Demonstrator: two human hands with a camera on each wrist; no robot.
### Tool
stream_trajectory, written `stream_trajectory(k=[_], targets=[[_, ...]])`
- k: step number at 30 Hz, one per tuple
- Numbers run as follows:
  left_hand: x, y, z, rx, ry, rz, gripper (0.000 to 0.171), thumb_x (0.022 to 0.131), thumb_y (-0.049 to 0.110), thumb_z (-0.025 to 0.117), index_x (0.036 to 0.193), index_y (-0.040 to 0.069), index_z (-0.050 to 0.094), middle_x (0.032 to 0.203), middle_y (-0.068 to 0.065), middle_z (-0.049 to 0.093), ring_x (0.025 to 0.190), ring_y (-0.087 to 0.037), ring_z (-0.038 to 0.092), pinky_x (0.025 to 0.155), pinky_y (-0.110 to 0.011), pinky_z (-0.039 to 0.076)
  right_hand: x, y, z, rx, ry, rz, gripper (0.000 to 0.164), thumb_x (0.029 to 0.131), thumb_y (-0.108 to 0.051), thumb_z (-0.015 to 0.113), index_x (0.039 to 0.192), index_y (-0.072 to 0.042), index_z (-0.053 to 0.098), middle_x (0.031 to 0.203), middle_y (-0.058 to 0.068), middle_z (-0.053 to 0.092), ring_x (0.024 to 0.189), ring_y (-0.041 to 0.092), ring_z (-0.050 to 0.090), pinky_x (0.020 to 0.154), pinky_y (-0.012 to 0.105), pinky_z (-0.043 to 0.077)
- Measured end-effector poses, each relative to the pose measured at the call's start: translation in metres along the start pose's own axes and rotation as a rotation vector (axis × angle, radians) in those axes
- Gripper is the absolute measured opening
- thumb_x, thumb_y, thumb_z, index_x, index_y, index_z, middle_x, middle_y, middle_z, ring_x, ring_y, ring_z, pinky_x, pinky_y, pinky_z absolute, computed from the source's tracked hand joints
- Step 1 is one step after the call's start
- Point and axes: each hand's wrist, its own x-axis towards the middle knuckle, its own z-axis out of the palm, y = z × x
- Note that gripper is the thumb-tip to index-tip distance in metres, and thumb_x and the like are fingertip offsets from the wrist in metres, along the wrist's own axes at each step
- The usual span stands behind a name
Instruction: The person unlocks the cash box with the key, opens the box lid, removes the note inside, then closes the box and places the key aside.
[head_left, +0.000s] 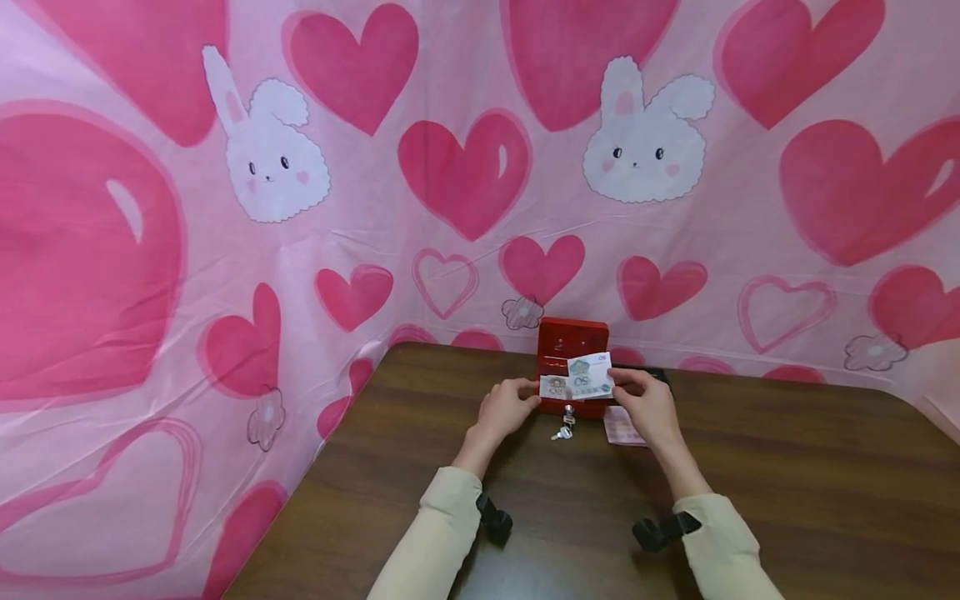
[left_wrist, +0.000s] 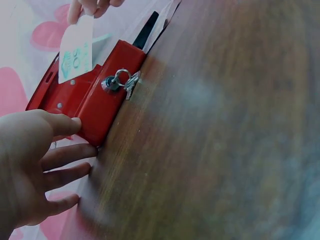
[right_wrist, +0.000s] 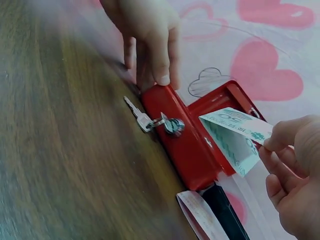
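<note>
A red cash box (head_left: 573, 331) stands on the table with its lid raised. My left hand (head_left: 506, 410) holds its left front corner, thumb on the top edge and fingers at the side. My right hand (head_left: 651, 407) pinches a green-printed banknote (head_left: 590, 375) marked 50 between thumb and fingers, above the open box. In the right wrist view the banknote (right_wrist: 235, 127) looks folded, one half hanging at an angle. Left of it, a brown-printed banknote (head_left: 553, 387) shows at the box opening. A ring of keys (right_wrist: 145, 121) hangs from the lock on the box's front.
Pinkish folded paper (head_left: 622, 427), perhaps banknotes, lies right of the box. Beside the box is a black object (right_wrist: 225, 210), partly hidden. The brown wooden table (head_left: 570, 517) meets a pink heart-patterned cloth (head_left: 465, 275) behind.
</note>
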Motion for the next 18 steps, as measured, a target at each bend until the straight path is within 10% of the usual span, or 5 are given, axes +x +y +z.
stream_trajectory(k=[18], targets=[[0.003,0.001,0.003,-0.022,-0.01,-0.03,0.031,0.095,0.028,0.067,0.124,0.02,0.071,0.122,-0.001,0.072,0.111,-0.021,0.066,0.093,-0.043,0.052,0.004,0.011,-0.03,-0.007,-0.031,-0.042,0.036,0.088,0.001,0.06,0.123,0.0,0.067,0.105,0.022,0.067,0.077,-0.003,0.057,0.069,0.013,0.045]])
